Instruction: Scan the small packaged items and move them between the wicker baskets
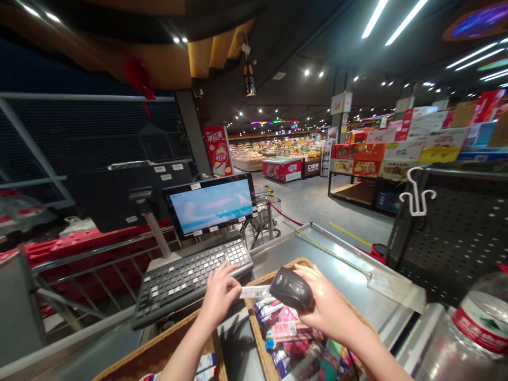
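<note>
My right hand (327,304) is wrapped round a black barcode scanner (291,288), held over a wicker basket (301,263) full of several colourful snack packets (286,330). My left hand (219,296) pinches a small white packet (254,291) just in front of the scanner's head, near the front edge of the black keyboard (190,278). Both hands hover above the steel checkout counter (349,275).
A till screen (210,203) stands behind the keyboard, with a second black display (115,196) to its left. Another wicker basket (159,352) sits lower left. A black perforated rack (456,233) and a large water bottle (476,328) stand right. Shop aisles lie beyond.
</note>
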### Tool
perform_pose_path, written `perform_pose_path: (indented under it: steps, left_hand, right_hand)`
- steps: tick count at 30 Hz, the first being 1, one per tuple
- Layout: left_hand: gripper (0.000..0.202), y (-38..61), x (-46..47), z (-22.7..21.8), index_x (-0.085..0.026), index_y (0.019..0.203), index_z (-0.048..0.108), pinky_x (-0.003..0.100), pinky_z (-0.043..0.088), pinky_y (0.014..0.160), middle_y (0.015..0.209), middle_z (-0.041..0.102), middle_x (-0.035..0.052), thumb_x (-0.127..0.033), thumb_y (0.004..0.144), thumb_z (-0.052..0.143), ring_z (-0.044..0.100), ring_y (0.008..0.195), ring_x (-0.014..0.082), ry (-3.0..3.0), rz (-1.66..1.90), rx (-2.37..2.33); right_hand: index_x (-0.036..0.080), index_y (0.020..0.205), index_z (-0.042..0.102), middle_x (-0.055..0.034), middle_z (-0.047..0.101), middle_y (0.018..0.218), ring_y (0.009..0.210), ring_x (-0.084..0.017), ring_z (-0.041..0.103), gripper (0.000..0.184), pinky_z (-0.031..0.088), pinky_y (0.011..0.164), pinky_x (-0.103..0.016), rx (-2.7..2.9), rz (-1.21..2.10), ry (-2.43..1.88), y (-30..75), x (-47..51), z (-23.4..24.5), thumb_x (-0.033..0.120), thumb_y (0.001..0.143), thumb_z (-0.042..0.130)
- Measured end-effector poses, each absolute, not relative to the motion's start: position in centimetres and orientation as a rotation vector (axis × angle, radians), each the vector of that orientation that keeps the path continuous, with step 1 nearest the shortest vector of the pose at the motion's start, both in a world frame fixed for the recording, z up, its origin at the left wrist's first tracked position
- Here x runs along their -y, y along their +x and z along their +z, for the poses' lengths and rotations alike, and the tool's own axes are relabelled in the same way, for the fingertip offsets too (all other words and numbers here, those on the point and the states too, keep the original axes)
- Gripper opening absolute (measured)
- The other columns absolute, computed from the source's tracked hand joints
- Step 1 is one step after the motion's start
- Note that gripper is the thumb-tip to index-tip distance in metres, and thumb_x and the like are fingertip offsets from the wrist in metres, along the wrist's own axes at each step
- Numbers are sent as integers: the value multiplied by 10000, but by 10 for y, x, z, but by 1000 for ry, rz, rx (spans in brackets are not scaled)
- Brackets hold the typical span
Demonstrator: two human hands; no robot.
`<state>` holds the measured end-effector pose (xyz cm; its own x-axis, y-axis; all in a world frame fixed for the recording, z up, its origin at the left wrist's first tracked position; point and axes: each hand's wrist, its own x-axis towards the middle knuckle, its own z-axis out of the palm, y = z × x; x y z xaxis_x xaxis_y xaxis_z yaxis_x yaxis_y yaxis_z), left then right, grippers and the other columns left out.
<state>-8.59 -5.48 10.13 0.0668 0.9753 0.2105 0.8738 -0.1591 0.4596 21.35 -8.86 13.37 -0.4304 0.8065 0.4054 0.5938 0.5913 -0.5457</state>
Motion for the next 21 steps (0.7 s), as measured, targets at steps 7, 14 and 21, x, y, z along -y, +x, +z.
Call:
perform_pose_path:
  steps: [7, 14, 21]
  left_hand:
    - [208, -83, 61, 118, -224, 615, 672, 655, 191, 1139, 1383, 589, 41, -255, 780, 550, 306, 1439, 341, 2164, 885, -1859]
    - [240, -93, 66, 133, -224, 608, 649, 664, 197, 1132, 1377, 593, 37, -291, 801, 522, 322, 1430, 347, 2151, 1008, -1895]
    - [263, -114, 78, 143, -231, 605, 662, 619, 262, 1131, 1350, 614, 52, -329, 809, 528, 353, 1415, 336, 2137, 1130, -1956]
  right_hand:
    - [219, 1247, 604, -117, 631, 1284, 1293, -362, 502, 649, 212, 1164, -631, 2170, 401, -1114, 213, 93, 139, 141, 602, 591]
    - [209, 1198, 625, -118, 659, 1230, 1301, -368, 492, 601, 252, 1154, -606, 2172, 397, -1082, 209, 101, 145, 144, 602, 583]
    - [231, 1157, 665, -112, 657, 1231, 1341, -369, 451, 566, 314, 1131, -594, 2170, 431, -1044, 187, 110, 146, 140, 603, 598]
